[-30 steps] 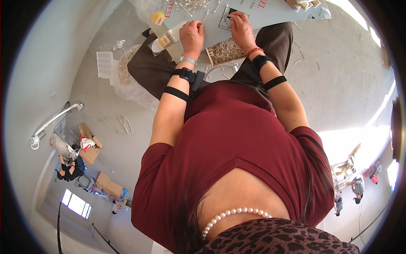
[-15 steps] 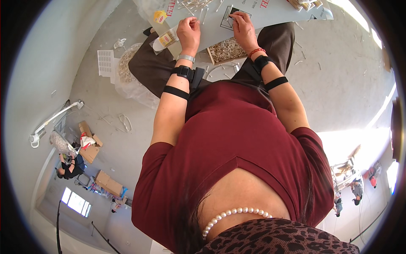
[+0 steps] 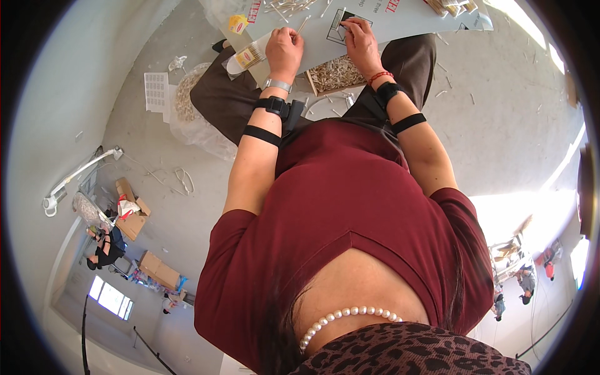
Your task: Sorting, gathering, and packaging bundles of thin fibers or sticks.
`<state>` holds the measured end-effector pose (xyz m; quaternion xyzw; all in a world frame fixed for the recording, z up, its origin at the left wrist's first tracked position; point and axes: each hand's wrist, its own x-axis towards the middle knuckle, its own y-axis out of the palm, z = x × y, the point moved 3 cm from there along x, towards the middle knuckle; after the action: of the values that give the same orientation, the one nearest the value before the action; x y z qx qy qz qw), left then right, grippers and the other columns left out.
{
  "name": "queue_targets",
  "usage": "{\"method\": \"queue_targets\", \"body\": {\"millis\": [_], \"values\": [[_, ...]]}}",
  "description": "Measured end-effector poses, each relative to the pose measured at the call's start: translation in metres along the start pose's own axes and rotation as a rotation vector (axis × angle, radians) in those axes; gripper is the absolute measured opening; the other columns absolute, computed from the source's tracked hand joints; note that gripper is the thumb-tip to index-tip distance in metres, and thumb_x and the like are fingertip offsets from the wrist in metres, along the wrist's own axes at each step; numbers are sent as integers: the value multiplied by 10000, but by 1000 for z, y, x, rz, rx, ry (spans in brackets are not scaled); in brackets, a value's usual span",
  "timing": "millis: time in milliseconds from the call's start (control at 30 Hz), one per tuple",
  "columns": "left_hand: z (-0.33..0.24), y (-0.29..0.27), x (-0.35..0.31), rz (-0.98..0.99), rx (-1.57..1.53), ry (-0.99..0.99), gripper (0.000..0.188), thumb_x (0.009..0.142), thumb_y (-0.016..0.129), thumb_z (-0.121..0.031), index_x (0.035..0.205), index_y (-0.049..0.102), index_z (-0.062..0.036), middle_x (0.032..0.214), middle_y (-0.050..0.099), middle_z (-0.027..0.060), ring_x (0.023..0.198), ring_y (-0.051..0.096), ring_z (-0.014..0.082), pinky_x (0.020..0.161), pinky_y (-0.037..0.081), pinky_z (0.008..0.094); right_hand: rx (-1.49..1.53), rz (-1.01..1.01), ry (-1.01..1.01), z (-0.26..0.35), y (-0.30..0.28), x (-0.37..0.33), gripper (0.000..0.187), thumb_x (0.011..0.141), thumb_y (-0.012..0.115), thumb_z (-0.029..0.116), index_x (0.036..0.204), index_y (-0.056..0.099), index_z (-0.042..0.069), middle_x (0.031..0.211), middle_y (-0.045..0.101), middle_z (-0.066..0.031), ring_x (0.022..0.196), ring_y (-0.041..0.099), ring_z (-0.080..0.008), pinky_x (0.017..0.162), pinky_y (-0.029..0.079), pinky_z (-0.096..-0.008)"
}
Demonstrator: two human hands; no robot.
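Observation:
At the near edge of the grey board (image 3: 406, 22), my left hand (image 3: 285, 55) is closed, with a thin cotton swab (image 3: 304, 24) standing out from its fingertips. To its right, my right hand (image 3: 362, 45) is pinched over the board's printed black drawing. Whatever its fingertips hold, if anything, is too small to make out. A pile of loose cotton swabs (image 3: 289, 6) lies just beyond my left hand. Beside that hand, at its left, sits a clear pack of cotton swabs (image 3: 249, 57) with a yellow label. A yellow label card (image 3: 237, 24) lies farther up the board.
Under the board's edge, between my legs, stands an open box of swabs (image 3: 337, 75). Bundled swabs (image 3: 451, 6) lie at the far right. A plastic bag of swabs (image 3: 185, 103) and a printed sheet (image 3: 156, 90) are on the floor at left. Other people work in the background.
My left hand has shifted slightly right and turned, and a swab now shows in its fingertips. The right hand stays in nearly the same place.

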<state>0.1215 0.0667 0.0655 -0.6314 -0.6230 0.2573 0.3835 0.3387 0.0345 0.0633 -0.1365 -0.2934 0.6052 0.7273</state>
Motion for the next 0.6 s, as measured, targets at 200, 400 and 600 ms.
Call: {"method": "queue_targets", "body": {"millis": [200,400,600], "values": [[-5,-7,-3,83,-12,37,68,833,715,-93,862,675,-46,855,656,136,811,663,356,729,542,455,-63,4,-89,-9,-5,12,258,928,617,29,1172,691,64,1174,648,-133,1072,630,-380,930,538,-449],[-7,-5,-1,153,-55,75,65,836,706,-86,876,676,-44,878,659,132,837,664,351,749,543,452,-284,70,-283,-19,-8,45,256,905,668,59,1152,715,108,1137,661,-69,1063,625,-311,960,518,-427],[-6,-5,-2,159,15,148,68,856,714,-73,919,704,-51,883,682,110,796,696,300,721,561,400,-254,286,-312,-27,-2,51,238,878,673,63,1104,728,112,1091,651,-59,1085,626,-288,950,522,-406]]}}
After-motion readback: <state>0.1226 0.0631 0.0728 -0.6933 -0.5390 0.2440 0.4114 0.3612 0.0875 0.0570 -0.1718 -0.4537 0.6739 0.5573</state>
